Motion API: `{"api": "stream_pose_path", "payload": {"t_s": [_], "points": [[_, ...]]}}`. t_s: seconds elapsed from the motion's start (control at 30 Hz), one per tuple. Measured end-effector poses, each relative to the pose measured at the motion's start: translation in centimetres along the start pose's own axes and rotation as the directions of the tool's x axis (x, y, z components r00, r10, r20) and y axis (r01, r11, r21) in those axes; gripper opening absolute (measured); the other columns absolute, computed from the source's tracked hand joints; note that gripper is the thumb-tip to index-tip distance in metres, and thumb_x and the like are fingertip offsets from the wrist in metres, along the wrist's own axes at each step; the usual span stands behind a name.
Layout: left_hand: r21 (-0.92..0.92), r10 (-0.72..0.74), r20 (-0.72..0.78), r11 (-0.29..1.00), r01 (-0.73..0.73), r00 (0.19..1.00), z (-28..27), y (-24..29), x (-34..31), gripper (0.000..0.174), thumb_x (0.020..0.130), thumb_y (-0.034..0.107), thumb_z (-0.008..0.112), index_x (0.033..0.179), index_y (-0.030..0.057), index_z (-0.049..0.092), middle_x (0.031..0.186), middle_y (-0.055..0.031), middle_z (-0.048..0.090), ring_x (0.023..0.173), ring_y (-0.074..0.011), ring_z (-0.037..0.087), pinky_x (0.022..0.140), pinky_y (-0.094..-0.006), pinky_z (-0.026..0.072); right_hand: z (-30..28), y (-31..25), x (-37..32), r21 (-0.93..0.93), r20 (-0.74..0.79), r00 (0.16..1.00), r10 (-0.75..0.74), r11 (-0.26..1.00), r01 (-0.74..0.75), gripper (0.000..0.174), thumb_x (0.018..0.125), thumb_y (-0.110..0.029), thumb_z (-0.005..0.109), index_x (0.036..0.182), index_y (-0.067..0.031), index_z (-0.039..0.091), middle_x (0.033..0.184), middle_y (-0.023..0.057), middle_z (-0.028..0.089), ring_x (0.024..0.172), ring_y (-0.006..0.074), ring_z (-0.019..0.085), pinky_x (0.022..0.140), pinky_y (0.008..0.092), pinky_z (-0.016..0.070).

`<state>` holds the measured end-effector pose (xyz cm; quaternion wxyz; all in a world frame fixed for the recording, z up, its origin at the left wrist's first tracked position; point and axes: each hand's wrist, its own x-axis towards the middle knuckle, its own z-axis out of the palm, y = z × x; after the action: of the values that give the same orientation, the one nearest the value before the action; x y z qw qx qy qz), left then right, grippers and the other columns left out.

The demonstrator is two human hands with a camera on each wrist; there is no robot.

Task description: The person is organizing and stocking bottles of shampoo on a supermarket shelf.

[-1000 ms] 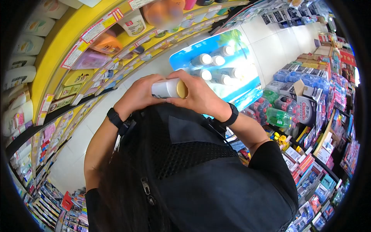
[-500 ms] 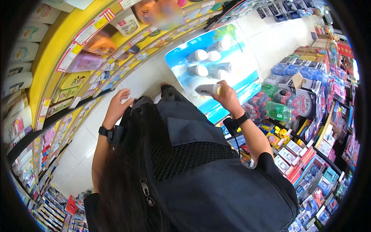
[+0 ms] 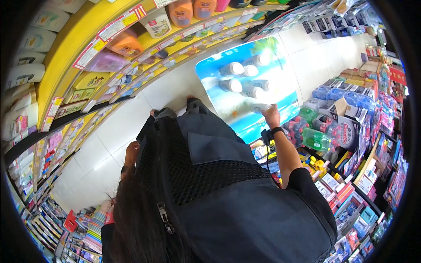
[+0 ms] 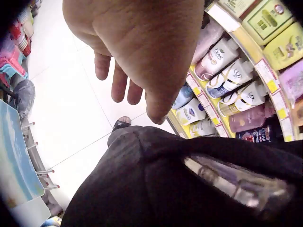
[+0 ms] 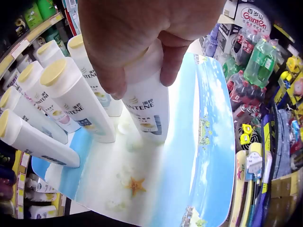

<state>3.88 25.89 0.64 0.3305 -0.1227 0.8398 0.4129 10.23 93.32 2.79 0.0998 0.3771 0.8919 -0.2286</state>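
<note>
My right hand grips a white Pantene shampoo bottle by its top, thumb and fingers on either side of the cap end. The bottle stands upright, its base at the surface of a small table printed with a beach scene. Several similar white bottles with pale yellow caps stand on the table to the left of it in the right wrist view. Beside my body, my left hand hangs down with its fingers loosely extended and nothing in it.
Yellow shelves packed with toiletries run along the left. To the right of the table stand soft-drink bottles and a Ganten carton. Small boxed goods fill racks at the lower right. Pale tiles cover the floor.
Both hands held the shampoo bottle near the body at first. The left hand let go and dropped to my side, while the right hand carried the bottle out to the table and set it upright.
</note>
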Motion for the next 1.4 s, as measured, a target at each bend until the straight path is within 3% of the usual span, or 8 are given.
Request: {"api": "stream_pose_path", "payload": {"t_s": [0.47, 0.5, 0.57, 0.63, 0.7, 0.9, 1.2, 1.4], "points": [[-0.028, -0.030, -0.009, 0.999, 0.030, 1.000, 2.0, 4.2, 0.0, 0.039, 0.081, 0.019, 0.068, 0.112, -0.0036, 0.059, 0.102, -0.0158, 0.067, 0.096, -0.0244, 0.064, 0.083, -0.0339, 0.0500, 1.5, 3.5, 1.0, 0.121, 0.084, 0.996, 0.036, 0.992, -0.046, 0.075, 0.066, -0.026, 0.080, 0.120, 0.0104, 0.043, 0.111, 0.0273, 0.057, 0.107, 0.0358, 0.055, 0.095, 0.0403, 0.0425], [-0.032, 0.006, -0.074, 0.999, -0.008, 0.997, 2.2, 4.7, 0.7, 0.042, 0.081, 0.022, 0.069, 0.112, -0.0037, 0.059, 0.103, -0.0165, 0.067, 0.097, -0.0254, 0.064, 0.084, -0.0345, 0.0500, 3.6, 6.8, 2.7, -0.134, 0.071, 0.982, -0.177, 0.973, 0.185, 0.076, 0.066, -0.026, 0.081, 0.120, 0.0103, 0.042, 0.109, 0.0260, 0.058, 0.106, 0.0357, 0.055, 0.095, 0.0399, 0.0432], [-0.015, 0.030, -0.056, 0.999, -0.031, 0.998, 2.5, 3.7, 1.2, 0.046, 0.081, 0.029, 0.070, 0.113, -0.0033, 0.059, 0.105, -0.0176, 0.066, 0.098, -0.0284, 0.064, 0.085, -0.0361, 0.0495, 2.7, 5.5, 1.4, 0.158, 0.019, 1.000, -0.022, 0.987, 0.019, 0.068, 0.063, -0.017, 0.081, 0.115, 0.0110, 0.047, 0.106, 0.0256, 0.059, 0.102, 0.0366, 0.056, 0.091, 0.0399, 0.0442], [0.031, -0.019, -0.100, 0.999, 0.022, 0.995, 2.4, 7.6, 0.2, 0.035, 0.082, 0.017, 0.070, 0.108, -0.0036, 0.060, 0.101, -0.0146, 0.066, 0.095, -0.0237, 0.063, 0.085, -0.0331, 0.0503, 4.9, 9.7, 4.2, -0.338, 0.194, 0.920, -0.339, 0.858, 0.387, 0.074, 0.065, -0.022, 0.082, 0.120, 0.0115, 0.044, 0.107, 0.0247, 0.059, 0.104, 0.0359, 0.055, 0.093, 0.0398, 0.0425], [0.001, -0.034, -0.126, 0.999, 0.035, 0.991, 2.4, 7.4, 0.7, 0.041, 0.082, 0.022, 0.071, 0.111, -0.0031, 0.059, 0.104, -0.0150, 0.066, 0.096, -0.0239, 0.063, 0.084, -0.0336, 0.0505, 1.4, 5.1, 1.7, 0.174, 0.122, 0.990, -0.070, 0.984, 0.048, 0.077, 0.070, -0.030, 0.080, 0.124, 0.0109, 0.043, 0.111, 0.0252, 0.058, 0.107, 0.0356, 0.054, 0.095, 0.0405, 0.0413], [-0.062, 0.188, -0.250, 0.976, -0.210, 0.950, -1.2, 11.4, 1.2, 0.026, 0.085, 0.012, 0.067, 0.106, -0.0010, 0.060, 0.100, -0.0139, 0.067, 0.095, -0.0232, 0.064, 0.084, -0.0335, 0.0498, -2.4, 1.3, 0.4, 0.098, -0.132, 0.991, 0.033, 0.995, -0.020, 0.065, 0.090, -0.038, 0.061, 0.129, 0.0105, 0.041, 0.126, 0.0293, 0.049, 0.119, 0.0399, 0.046, 0.102, 0.0432, 0.0357], [0.454, 0.720, -0.607, 0.661, -0.597, 0.336, -15.4, 27.8, -2.4, 0.017, 0.084, 0.006, 0.063, 0.100, 0.0017, 0.062, 0.102, -0.0165, 0.062, 0.101, -0.0345, 0.056, 0.091, -0.0399, 0.0442, -7.5, -14.6, -0.2, 0.142, -0.484, 0.774, -0.408, 0.837, 0.529, 0.039, 0.093, -0.015, 0.055, 0.127, 0.0036, 0.047, 0.127, 0.0199, 0.050, 0.120, 0.0344, 0.047, 0.104, 0.0402, 0.0339], [0.643, 0.884, -0.461, 0.392, -0.658, 0.075, -21.5, 33.3, -1.4, 0.016, 0.080, 0.002, 0.064, 0.096, 0.0017, 0.061, 0.101, -0.0130, 0.061, 0.102, -0.0321, 0.057, 0.093, -0.0425, 0.0431, -11.7, -38.8, -5.3, 0.004, -0.427, 0.301, -0.853, 0.331, 0.944, 0.035, 0.080, 0.001, 0.062, 0.115, -0.0022, 0.057, 0.111, 0.0174, 0.060, 0.105, 0.0352, 0.056, 0.093, 0.0404, 0.0436]]}}
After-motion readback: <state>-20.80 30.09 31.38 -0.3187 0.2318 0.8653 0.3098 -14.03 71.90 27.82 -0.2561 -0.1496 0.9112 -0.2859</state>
